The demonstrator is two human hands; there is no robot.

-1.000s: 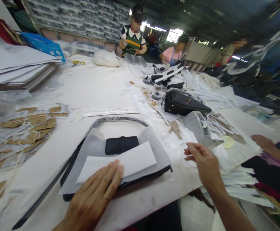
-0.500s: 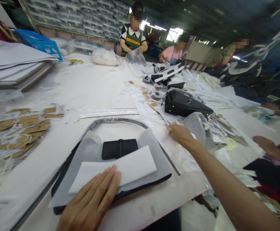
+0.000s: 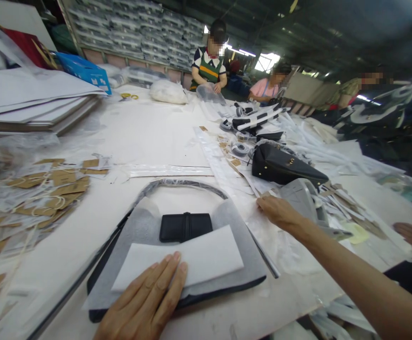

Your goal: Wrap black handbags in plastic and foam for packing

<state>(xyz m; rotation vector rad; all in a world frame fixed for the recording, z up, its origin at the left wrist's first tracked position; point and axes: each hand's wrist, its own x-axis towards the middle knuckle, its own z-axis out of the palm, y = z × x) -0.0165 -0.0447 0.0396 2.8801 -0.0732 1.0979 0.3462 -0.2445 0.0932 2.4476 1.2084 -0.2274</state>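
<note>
Now the right hand has reached out beside the bag, grip unclear; the left hand, fingers flat, steadies the white sheet.

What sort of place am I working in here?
Probably a handbag factory's finishing or packing area: a sheet-covered bag on the worktable, loose brown tags, and stacked, seemingly plastic-wrapped goods behind.

Left hand bare; right hand and forearm bare.
</note>
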